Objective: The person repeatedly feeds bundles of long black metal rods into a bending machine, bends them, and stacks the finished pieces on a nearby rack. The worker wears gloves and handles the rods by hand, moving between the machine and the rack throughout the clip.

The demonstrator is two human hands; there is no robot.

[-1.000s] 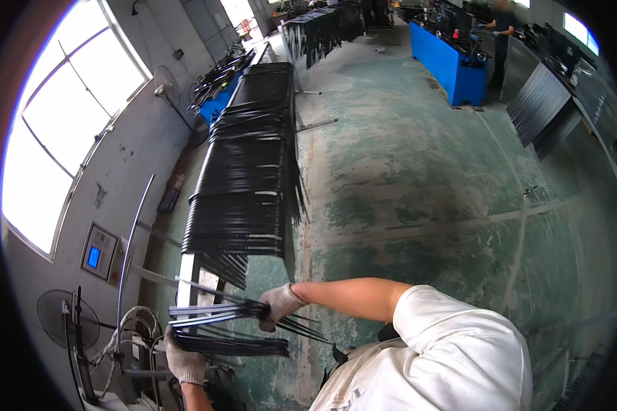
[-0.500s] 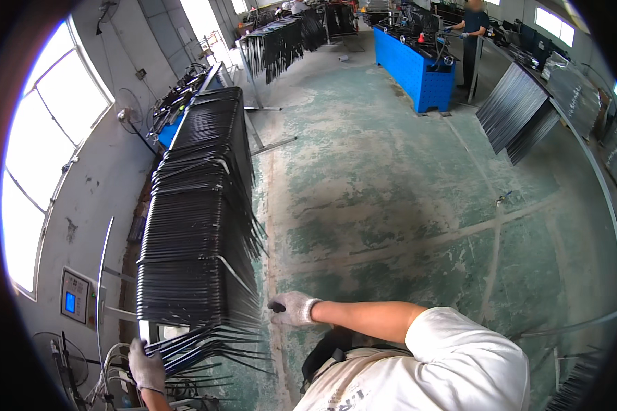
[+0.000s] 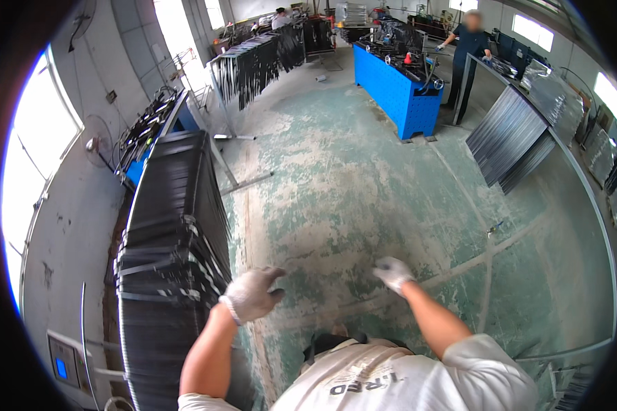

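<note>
Both hands off now — black rod stack (image 3: pixel 168 274) beside left hand (image 3: pixel 251 296)

Workshop floor seen from above, racks at both sides.
A rack of stacked metal strips (image 3: pixel 171 274) is placed left; a workbench (image 3: pixel 397 96) far ahead; leaning sheets (image 3: pixel 514 140) right.

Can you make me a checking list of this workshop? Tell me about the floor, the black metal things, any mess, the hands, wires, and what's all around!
Surface: worn green concrete floor, patchy and scuffed.
Job's things: long rack of black metal pieces, packed close along the left wall.
Clutter: nothing seen on the floor nearby.
Hands: left hand gloved, open, beside the rack, holding nothing; right hand gloved, open, empty, over the floor.
Cables: nothing seen clearly.
Surroundings: blue workbench with a person standing by it; grey metal sheets hanging on the right; bright windows on the left.
</note>
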